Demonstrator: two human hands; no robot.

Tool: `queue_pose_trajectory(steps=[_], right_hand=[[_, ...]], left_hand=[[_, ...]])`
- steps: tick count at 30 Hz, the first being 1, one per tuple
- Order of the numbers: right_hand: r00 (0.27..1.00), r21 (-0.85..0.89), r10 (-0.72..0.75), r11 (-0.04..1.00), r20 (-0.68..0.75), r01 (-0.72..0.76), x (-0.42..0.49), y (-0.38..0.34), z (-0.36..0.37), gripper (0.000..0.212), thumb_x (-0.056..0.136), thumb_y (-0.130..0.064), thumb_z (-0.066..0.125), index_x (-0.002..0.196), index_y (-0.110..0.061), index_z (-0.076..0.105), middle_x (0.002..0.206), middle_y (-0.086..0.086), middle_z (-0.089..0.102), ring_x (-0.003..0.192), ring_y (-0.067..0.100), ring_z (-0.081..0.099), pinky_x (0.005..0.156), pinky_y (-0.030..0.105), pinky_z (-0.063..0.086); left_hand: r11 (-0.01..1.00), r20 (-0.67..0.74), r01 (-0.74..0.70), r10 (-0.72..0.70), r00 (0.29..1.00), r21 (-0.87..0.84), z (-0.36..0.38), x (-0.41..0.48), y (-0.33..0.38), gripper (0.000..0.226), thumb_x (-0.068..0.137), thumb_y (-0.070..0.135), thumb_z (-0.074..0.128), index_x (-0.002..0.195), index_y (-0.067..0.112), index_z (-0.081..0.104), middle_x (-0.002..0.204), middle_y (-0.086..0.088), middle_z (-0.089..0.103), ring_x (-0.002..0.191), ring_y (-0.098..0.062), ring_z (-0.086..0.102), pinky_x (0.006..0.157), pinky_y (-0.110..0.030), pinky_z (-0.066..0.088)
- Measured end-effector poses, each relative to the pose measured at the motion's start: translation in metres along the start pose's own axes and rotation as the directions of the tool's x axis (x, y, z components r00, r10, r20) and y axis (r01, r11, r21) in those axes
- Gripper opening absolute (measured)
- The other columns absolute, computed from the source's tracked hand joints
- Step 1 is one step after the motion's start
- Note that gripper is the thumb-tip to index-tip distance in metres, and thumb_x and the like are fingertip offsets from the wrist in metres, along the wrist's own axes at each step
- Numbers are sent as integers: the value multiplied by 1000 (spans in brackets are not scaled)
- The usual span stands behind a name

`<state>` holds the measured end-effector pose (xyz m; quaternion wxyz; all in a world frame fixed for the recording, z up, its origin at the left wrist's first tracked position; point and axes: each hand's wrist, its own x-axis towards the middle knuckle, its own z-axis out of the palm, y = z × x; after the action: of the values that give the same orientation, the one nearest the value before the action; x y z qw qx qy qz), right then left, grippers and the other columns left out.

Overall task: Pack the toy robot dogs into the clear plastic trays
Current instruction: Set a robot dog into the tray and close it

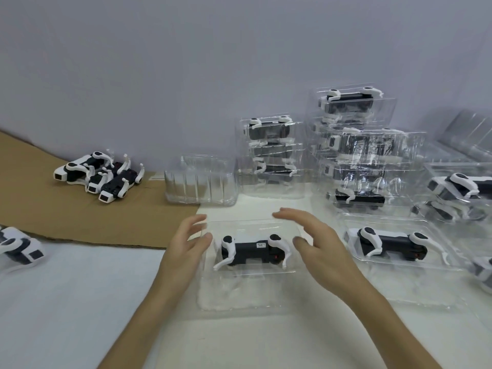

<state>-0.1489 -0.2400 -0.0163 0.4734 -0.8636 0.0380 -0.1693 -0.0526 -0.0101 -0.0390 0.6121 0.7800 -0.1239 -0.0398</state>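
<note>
While toy dog point(251, 251) lies in clear tray point(239, 296), left hand point(186, 243), right hand point(316, 243) flank it, both spread wide.

1. Toy robot dog point(251, 250): black body, white legs. It lies on its side in the open clear tray point(239, 302) directly in front of me.
2. Second dog point(388, 245): same pose, in the neighbouring tray point(439, 288) to my right.
3. Filled trays point(367, 145): stacked at the back, one dog in each.
4. Empty trays point(199, 182): nested, left of the stacks.
5. Loose dogs point(98, 177): three clustered at far left, unpacked.
</note>
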Motion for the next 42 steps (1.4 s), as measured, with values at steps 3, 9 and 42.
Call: queue_pose_trajectory(steps=[3, 9, 42], right_hand=[[991, -10, 102, 995, -87, -103, 1, 4, 4, 38, 102, -26, 50, 138, -37, 52, 143, -24, 49, 136, -2, 41, 113, 26, 33], [939, 43, 339, 939, 65, -342, 5, 14, 11, 61, 96, -61, 44, 149, -30, 41, 133, -16, 58, 134, 8, 43, 104, 31, 34], [968, 360, 177, 927, -179, -102, 2, 7, 16, 72, 50, -61, 82, 117, -51, 56, 105, -10, 57, 76, 1, 49, 74, 20, 46]], left_hand=[[986, 85, 164, -167, 982, 41, -3, -2, 0, 26, 91, 46, 66, 116, 43, 58, 107, 31, 63, 105, 13, 54, 82, -18, 38], [989, 149, 138, -145, 978, 54, 1, -3, 0, 21, 95, 38, 63, 99, 59, 63, 99, 39, 62, 84, 29, 50, 81, -19, 36], [997, 97, -80, 79, 992, 7, -9, -5, 8, 112, 46, 65, 80, 145, 54, 29, 125, 16, 54, 98, 6, 56, 81, -19, 44]])
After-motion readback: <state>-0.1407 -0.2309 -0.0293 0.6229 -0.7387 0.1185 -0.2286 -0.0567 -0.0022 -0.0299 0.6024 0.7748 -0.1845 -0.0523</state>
